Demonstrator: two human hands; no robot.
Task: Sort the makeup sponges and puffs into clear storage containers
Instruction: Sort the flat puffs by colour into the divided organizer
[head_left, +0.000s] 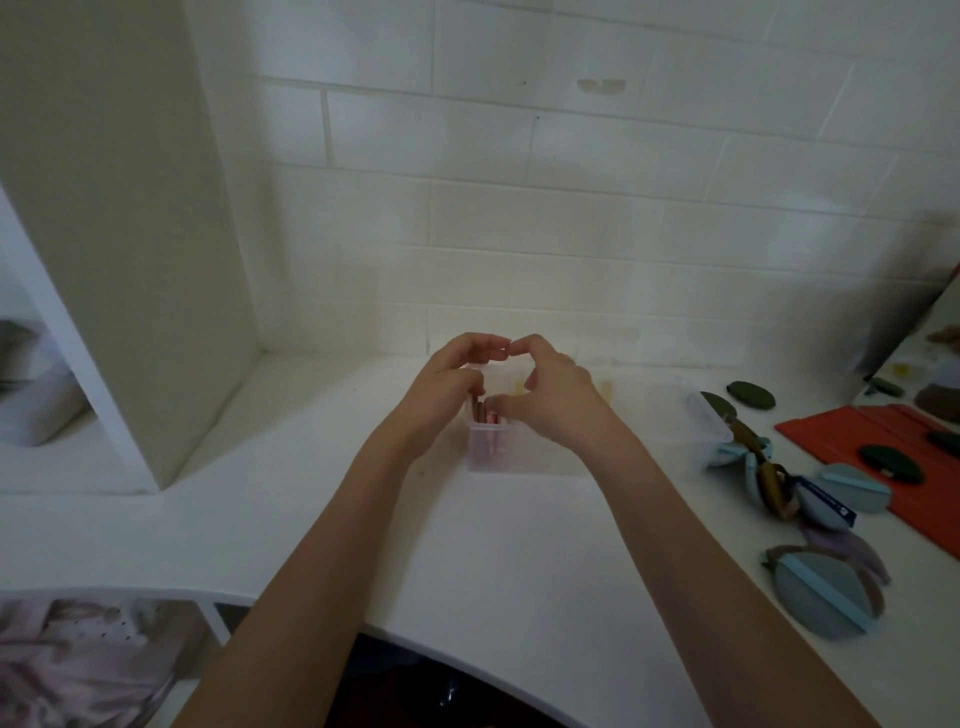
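Both my hands hover over a small clear container (491, 447) on the white counter (322, 519). My left hand (457, 384) and right hand (550, 395) have curled fingers, fingertips nearly meeting above its far rim; whether they grip the container or something in it, I cannot tell. Pinkish-brown puffs (483, 410) stand upright inside. To my right lie a second clear container (706, 421), blue puffs (815, 592), dark green puffs (750, 396) and an orange mat (852, 431).
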